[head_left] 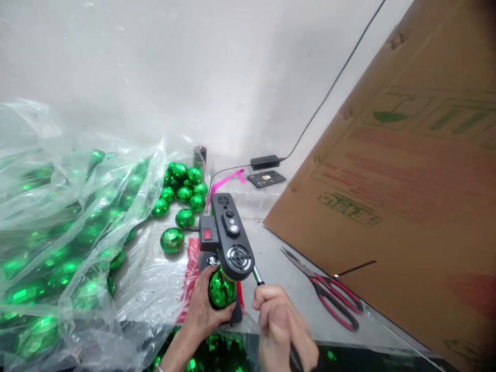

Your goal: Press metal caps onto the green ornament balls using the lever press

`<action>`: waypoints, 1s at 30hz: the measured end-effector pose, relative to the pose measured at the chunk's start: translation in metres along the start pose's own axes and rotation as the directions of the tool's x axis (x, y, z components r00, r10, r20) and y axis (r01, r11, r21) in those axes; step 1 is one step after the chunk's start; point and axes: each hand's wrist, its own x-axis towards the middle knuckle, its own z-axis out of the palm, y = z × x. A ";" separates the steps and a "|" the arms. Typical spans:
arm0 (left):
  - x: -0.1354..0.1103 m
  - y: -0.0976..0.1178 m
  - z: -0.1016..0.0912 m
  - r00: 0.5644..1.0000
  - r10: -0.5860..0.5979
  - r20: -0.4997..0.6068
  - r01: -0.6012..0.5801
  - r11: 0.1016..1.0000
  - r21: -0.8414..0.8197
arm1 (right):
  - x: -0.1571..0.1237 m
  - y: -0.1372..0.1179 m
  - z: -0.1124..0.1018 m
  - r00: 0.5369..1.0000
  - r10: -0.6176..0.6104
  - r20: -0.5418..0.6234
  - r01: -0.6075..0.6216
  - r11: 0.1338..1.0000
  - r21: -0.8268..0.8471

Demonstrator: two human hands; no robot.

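Left hand [203,305] cups a green faceted ball [221,290], mirror-shiny, seating it under the head of a small black press machine [228,243], presumably to keep it steady there. Right hand [281,328] is fisted around the machine's metal lever [257,275], placed for leverage. The machine is matte plastic, with a red switch and a round grille. More green balls [182,191] lie loose on crinkly clear plastic sheeting [58,232] to the left. Red-handled scissors [329,292] lie flat near a tilted cardboard box [406,181]. A black adapter [265,162] sits by the white wall.
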 end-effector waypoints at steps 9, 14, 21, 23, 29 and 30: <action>0.000 0.004 0.001 0.999 0.036 -0.020 -0.035 0.999 0.037 | -0.006 0.004 0.003 1.000 0.012 -0.020 -0.013 1.000 -0.015; 0.000 0.004 0.002 0.999 0.036 -0.023 -0.035 0.999 0.042 | -0.010 0.008 0.002 1.000 0.011 -0.009 -0.011 1.000 -0.028; 0.000 -0.002 0.003 0.998 0.053 -0.025 -0.052 0.998 0.044 | -0.014 0.011 0.002 0.998 0.021 -0.053 -0.023 0.999 -0.034; 0.000 -0.002 0.003 0.998 0.058 -0.026 -0.057 0.998 0.040 | -0.015 0.012 0.000 0.999 0.021 -0.044 -0.023 0.999 -0.043; 0.000 0.001 0.003 0.999 0.042 -0.030 -0.041 0.999 0.034 | -0.016 0.015 -0.002 0.999 0.004 -0.040 -0.006 0.999 -0.054; 0.000 0.002 0.003 0.999 0.041 -0.031 -0.040 0.999 0.032 | -0.016 0.015 -0.002 1.000 0.004 -0.031 -0.006 0.998 -0.058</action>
